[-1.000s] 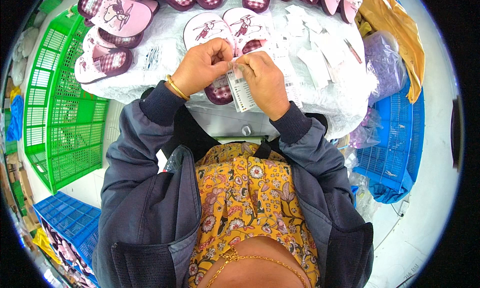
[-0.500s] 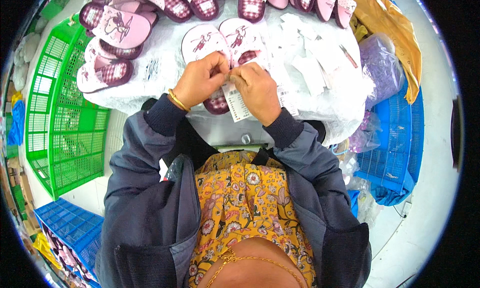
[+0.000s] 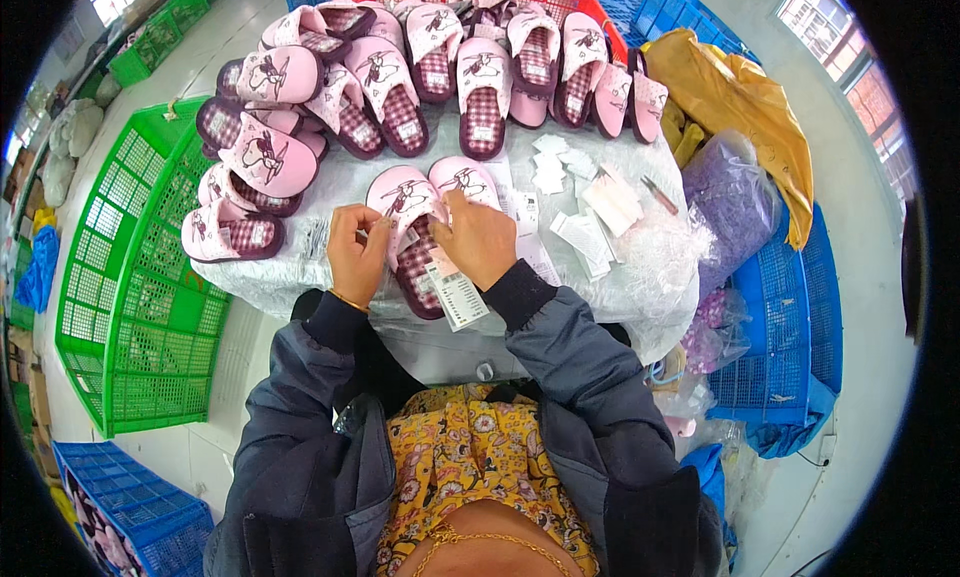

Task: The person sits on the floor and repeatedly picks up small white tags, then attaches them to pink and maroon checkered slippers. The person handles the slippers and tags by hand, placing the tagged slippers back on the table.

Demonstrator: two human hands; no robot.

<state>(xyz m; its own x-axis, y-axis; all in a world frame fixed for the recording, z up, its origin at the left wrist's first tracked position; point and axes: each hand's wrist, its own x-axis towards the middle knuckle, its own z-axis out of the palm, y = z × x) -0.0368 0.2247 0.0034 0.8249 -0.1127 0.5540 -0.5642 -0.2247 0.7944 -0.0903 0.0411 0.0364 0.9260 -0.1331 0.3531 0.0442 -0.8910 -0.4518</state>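
Observation:
A pair of pink slippers (image 3: 404,199) with dark plaid insoles lies in front of me, toes pointing away. My left hand (image 3: 357,249) is at the left slipper's side, thumb and fingers pinched together; whatever is between them is too small to make out. Over the right slipper (image 3: 466,174) lies my right hand (image 3: 480,239), its fingers curled at the slippers' inner edges and covering that slipper's opening. What those fingers grip is hidden. A white printed hang tag (image 3: 457,297) sticks out below my right hand, over the left slipper's heel.
Many matching slippers (image 3: 483,97) crowd the table's far side, before a red crate (image 3: 570,1). Loose white tags (image 3: 583,242) and a small thin tool (image 3: 659,194) lie to the right. Green crates (image 3: 160,327) stand left, a blue crate (image 3: 765,327) right.
My hands have moved apart from where they met over the slippers; the left went left, and the right stays by the tag. The view has tipped up, showing more of the far side.

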